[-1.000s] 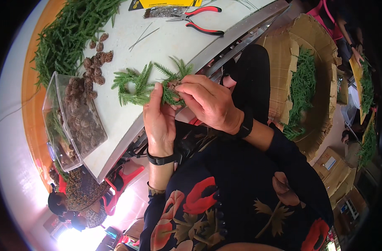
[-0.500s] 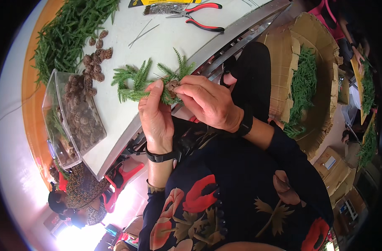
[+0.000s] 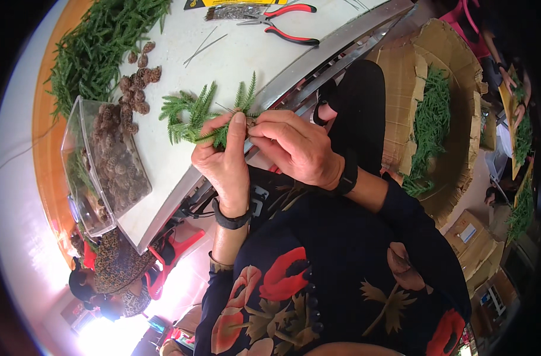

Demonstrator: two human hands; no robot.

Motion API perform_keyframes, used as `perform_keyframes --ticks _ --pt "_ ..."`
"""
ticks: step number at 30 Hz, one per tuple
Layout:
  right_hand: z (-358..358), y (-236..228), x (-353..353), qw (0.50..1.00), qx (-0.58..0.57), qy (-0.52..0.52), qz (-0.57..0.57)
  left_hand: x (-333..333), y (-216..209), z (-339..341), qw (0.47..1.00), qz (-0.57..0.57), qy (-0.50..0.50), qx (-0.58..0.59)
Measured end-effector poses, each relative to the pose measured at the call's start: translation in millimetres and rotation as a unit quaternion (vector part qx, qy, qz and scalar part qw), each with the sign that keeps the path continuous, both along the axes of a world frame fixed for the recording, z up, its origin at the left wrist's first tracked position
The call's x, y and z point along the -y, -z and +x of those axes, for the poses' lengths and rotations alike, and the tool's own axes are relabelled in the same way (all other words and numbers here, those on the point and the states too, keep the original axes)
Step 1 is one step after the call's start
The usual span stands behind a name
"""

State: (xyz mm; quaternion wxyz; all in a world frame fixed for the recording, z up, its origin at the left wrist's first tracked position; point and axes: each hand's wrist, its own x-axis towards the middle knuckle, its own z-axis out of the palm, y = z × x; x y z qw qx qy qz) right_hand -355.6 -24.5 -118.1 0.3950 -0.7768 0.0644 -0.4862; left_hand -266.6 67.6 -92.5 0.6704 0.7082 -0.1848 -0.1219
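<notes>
My left hand [image 3: 226, 163] pinches a small ring of artificial pine sprigs [image 3: 184, 115] at the table's near edge, its thumb pressed against the greenery. Thin wire ends stick out beside the thumb. Between both hands sits a small brown pine cone [image 3: 251, 121], mostly covered by fingers. The fingertips of my right hand [image 3: 300, 148] are closed on that cone. Upright green tips rise just beyond the left thumb. How the wire runs around the cone is hidden.
Red-handled pliers [image 3: 291, 25] and loose wires [image 3: 205, 48] lie farther back. Loose pine cones [image 3: 139, 89], a clear box [image 3: 116, 166] of cones and a heap of greenery [image 3: 98, 53] are on the left. A cardboard box [image 3: 401, 113] with greenery stands right. Other people work nearby.
My left thumb has shifted right over the cone, and the left wrist has turned slightly. The upright sprigs have swung left and closer together. The cone is more covered.
</notes>
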Motion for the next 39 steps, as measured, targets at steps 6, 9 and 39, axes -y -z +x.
perform_keyframes --ticks 6,9,39 --pt "-1.7 -13.1 10.3 0.999 -0.020 -0.039 0.029 -5.2 2.9 6.9 0.999 0.044 0.006 0.014" --pt "-0.9 -24.0 27.5 0.983 -0.051 -0.055 0.166 -7.4 7.0 8.6 0.999 0.044 0.027 0.013" --pt "3.5 -16.9 45.8 0.844 -0.195 -0.254 0.431 -2.4 -12.2 2.1 0.930 -0.065 0.154 -0.327"
